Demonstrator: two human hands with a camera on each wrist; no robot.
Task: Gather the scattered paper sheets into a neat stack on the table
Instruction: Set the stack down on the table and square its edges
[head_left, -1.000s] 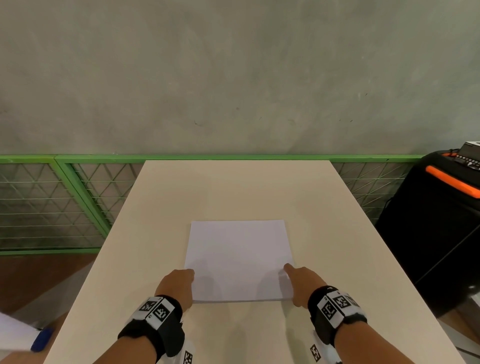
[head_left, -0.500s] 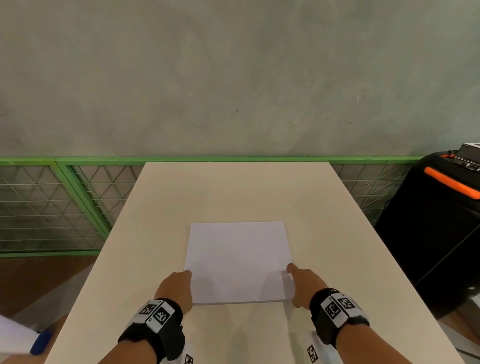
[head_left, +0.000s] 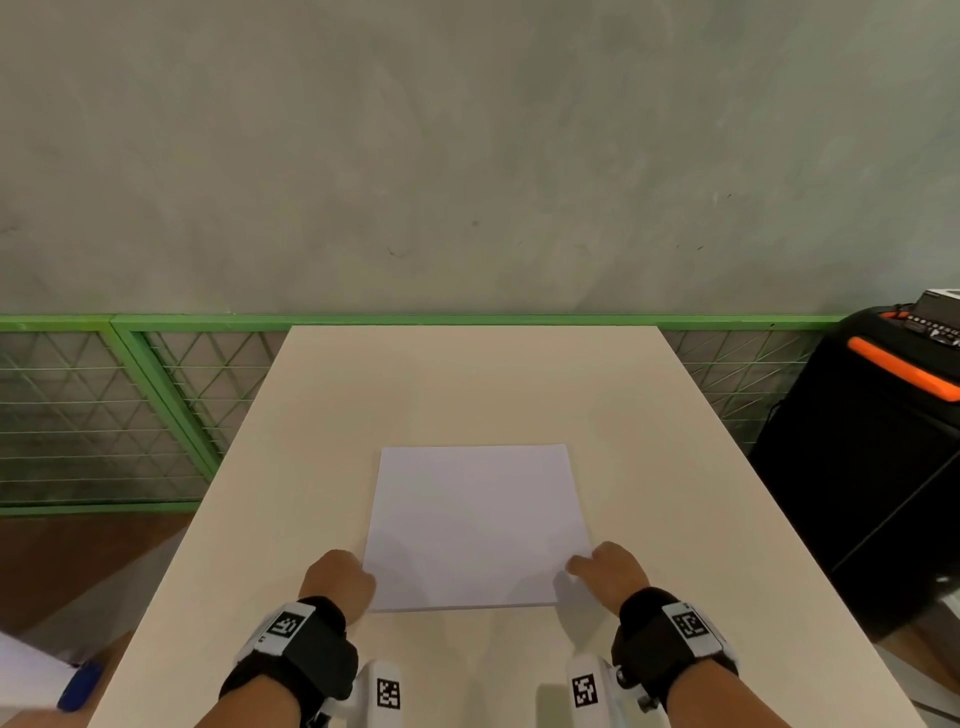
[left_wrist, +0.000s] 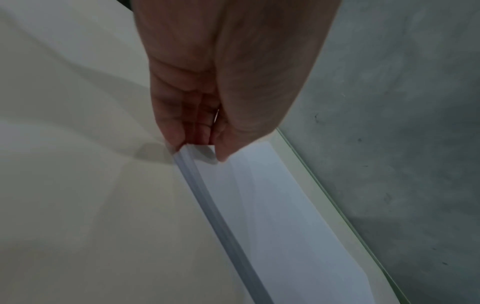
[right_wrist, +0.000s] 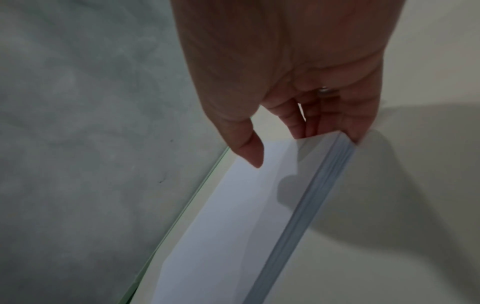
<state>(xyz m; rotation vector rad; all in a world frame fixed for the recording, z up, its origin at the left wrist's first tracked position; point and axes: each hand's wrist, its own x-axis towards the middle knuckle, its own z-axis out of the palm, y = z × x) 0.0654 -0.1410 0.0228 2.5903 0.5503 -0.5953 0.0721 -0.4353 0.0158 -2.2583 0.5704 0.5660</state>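
Note:
A squared stack of white paper (head_left: 475, 525) lies in the middle of the beige table (head_left: 467, 384). My left hand (head_left: 337, 577) pinches its near-left corner: the left wrist view shows the thumb (left_wrist: 223, 152) on the top sheet and the fingers (left_wrist: 174, 133) curled against the side of the stack (left_wrist: 272, 205). At the near-right corner, my right hand (head_left: 608, 569) has its fingers (right_wrist: 311, 125) tucked at the side edge of the stack (right_wrist: 228, 216). Its thumb (right_wrist: 249, 152) reaches over the top sheet, just off the paper.
A green mesh railing (head_left: 156, 395) and a grey wall (head_left: 467, 156) stand behind the table's far edge. A black case with an orange handle (head_left: 904, 374) sits to the right. A blue object (head_left: 78, 686) lies low at the left, off the table.
The right thumb has drawn back along the stack's right edge toward the near corner. The stack and the left hand have barely moved.

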